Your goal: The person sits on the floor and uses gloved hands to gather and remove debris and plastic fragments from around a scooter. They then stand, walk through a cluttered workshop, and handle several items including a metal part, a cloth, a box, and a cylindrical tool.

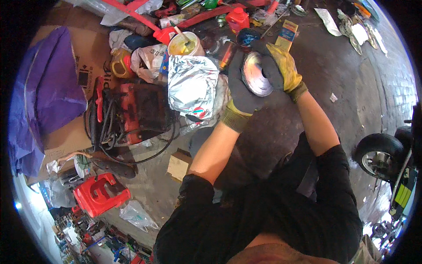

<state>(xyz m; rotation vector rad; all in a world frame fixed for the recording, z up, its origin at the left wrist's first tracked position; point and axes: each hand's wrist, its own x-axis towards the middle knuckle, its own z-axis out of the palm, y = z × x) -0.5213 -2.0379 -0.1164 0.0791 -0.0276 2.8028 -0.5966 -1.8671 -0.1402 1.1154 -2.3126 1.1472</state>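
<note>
I wear yellow work gloves with dark grey palms. My left hand (244,97) is wrapped around the left and lower side of a shiny, ring-shaped metal part (254,79), tilted so that its bright grooved face shows. On the part's right side, my right hand (285,69) grips it, with dark palm fabric near the central opening. The fingertips are partly hidden. Just left of my left hand lies a crinkled silver foil sheet or bag (193,84). A yellow and blue box (286,33) stands beyond my right hand, close to its fingers.
A tub (184,46) with a brush stands behind the foil. Farther back are a red plastic bottle (238,19) and a dark bowl (248,37). Leftward lie a red machine (130,112) with black cables and a purple sheet (52,99). A wheel (379,155) stands at right.
</note>
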